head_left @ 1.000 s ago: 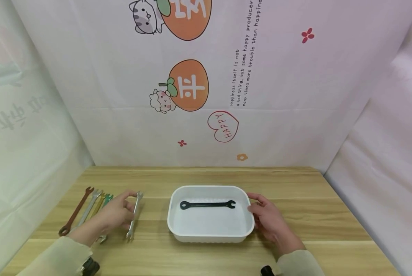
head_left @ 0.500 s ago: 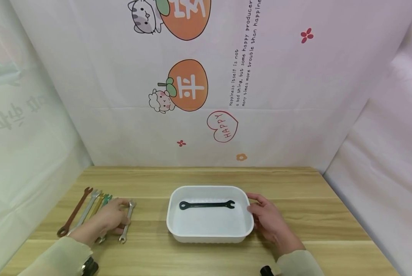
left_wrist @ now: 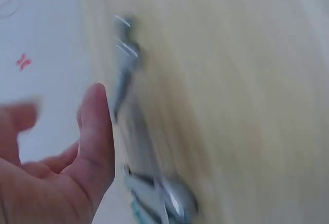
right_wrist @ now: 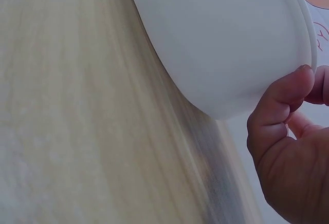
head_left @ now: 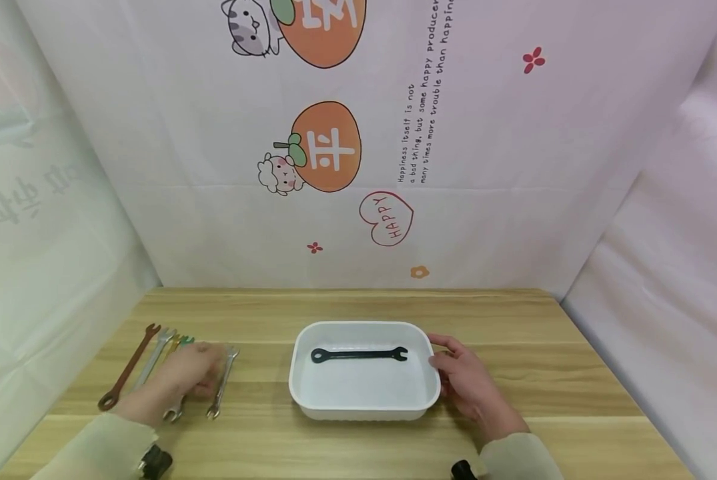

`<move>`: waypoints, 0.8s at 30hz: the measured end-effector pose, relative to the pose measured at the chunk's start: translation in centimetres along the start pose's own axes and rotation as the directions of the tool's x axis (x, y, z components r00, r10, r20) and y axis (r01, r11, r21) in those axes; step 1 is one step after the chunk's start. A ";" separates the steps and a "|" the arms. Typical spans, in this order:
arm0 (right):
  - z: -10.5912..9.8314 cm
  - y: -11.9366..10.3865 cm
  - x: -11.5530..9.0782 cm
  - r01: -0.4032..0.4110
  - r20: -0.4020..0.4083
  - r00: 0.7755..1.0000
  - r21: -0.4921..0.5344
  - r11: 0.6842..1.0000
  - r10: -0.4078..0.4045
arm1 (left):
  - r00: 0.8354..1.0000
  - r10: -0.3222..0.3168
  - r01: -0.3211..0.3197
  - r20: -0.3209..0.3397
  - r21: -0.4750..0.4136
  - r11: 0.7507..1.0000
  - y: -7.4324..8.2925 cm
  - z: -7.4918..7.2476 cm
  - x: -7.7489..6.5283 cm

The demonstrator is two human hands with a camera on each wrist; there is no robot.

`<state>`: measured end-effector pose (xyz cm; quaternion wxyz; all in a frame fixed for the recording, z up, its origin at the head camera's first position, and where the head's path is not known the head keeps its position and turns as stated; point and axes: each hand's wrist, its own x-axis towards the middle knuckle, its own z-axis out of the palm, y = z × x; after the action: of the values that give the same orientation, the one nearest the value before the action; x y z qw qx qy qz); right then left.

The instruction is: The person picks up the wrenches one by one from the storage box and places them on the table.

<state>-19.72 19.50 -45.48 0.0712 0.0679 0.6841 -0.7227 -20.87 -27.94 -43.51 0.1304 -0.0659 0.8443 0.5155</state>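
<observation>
My left hand is over the left side of the table, blurred, beside a silver wrench lying on the wood. In the left wrist view, the thumb and fingers stand apart and hold nothing; the blurred wrench is to their right. My right hand grips the right rim of a white plastic basin, its thumb on the near side in the right wrist view. A black wrench lies crosswise inside the basin.
Left of the left hand, a reddish-brown wrench, a silver wrench, a yellow one and a green one lie in a slanted row, partly covered by the hand. Printed white cloth encloses the table's back and sides.
The silver wrench in my left hand's fingers came left and was laid down beside the others; the fingers then came off it. My right hand and the basin have stayed in place.
</observation>
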 end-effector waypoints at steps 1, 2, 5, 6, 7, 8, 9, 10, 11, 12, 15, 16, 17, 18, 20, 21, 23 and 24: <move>0.0 0.0 0.0 0.001 -0.001 1.000 0.000 1.000 -0.001 | 1.000 -0.020 0.022 0.025 -0.102 0.994 0.1 -0.2 -0.1; 0.0 0.0 0.0 0.001 -0.001 1.000 0.001 1.000 -0.001 | 0.998 -0.034 0.046 0.062 -0.200 0.979 0.1 -0.3 -0.2; 0.1 0.1 0.0 0.005 -0.005 1.000 -0.002 1.000 -0.005 | 0.982 -0.066 0.133 0.176 -0.403 0.905 0.0 -0.5 -0.4; 0.1 0.1 0.0 0.007 -0.007 1.000 -0.001 1.000 -0.007 | 0.976 -0.069 0.154 0.205 -0.436 0.887 -0.1 -0.6 -0.4; 0.1 0.2 0.0 0.008 -0.007 1.000 0.000 1.000 -0.008 | 0.972 -0.069 0.165 0.224 -0.448 0.879 -0.2 -0.6 -0.4; 0.0 0.2 0.0 0.008 -0.007 1.000 0.001 1.000 -0.008 | 0.970 -0.066 0.168 0.234 -0.449 0.878 -0.3 -0.7 -0.4; 0.0 0.3 0.1 0.008 -0.006 1.000 0.002 1.000 -0.008 | 0.971 -0.066 0.166 0.232 -0.445 0.880 -0.3 -0.8 -0.5; 0.0 0.3 0.1 0.010 -0.005 1.000 0.002 1.000 -0.010 | 0.971 -0.062 0.160 0.230 -0.436 0.886 -0.4 -0.9 -0.5; 0.1 0.2 0.1 0.011 -0.003 1.000 0.003 1.000 -0.011 | 0.973 -0.064 0.156 0.221 -0.428 0.890 -0.4 -1.0 -0.5; 0.1 0.2 0.2 0.012 -0.001 1.000 0.005 1.000 -0.012 | 0.975 -0.066 0.151 0.212 -0.416 0.897 -0.5 -1.2 -0.5; 0.1 0.2 0.2 0.011 0.010 1.000 0.004 1.000 -0.011 | 0.980 -0.070 0.136 0.185 -0.372 0.918 -0.5 -1.7 -0.6; 0.1 0.1 0.2 0.011 0.012 1.000 0.004 1.000 -0.011 | 0.981 -0.071 0.132 0.178 -0.358 0.924 -0.5 -1.8 -0.6; 0.0 0.1 0.2 0.011 0.013 1.000 0.006 1.000 -0.011 | 0.983 -0.073 0.129 0.169 -0.345 0.930 -0.5 -2.0 -0.6; 0.0 0.1 0.2 0.012 0.010 1.000 0.007 1.000 -0.012 | 0.983 -0.072 0.124 0.166 -0.330 0.936 -0.5 -2.1 -0.6; 0.0 0.0 0.2 0.013 0.005 1.000 0.004 1.000 -0.013 | 0.985 -0.073 0.118 0.156 -0.305 0.945 -0.5 -2.3 -0.6; 0.0 0.0 0.1 0.014 0.003 1.000 0.001 1.000 -0.014 | 0.985 -0.075 0.117 0.153 -0.293 0.949 -0.6 -2.4 -0.6; 0.0 0.1 0.0 0.011 0.002 1.000 -0.002 1.000 -0.011 | 0.986 -0.078 0.116 0.149 -0.269 0.956 -0.6 -2.6 -0.6; 0.0 0.1 0.0 0.009 0.006 1.000 -0.005 1.000 -0.009 | 0.986 -0.082 0.118 0.144 -0.260 0.958 -0.7 -2.8 -0.6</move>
<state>-19.72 19.45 -45.57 0.0700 0.0624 0.6859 -0.7216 -20.51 -30.73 -42.71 0.2017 -0.0913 0.7521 0.6207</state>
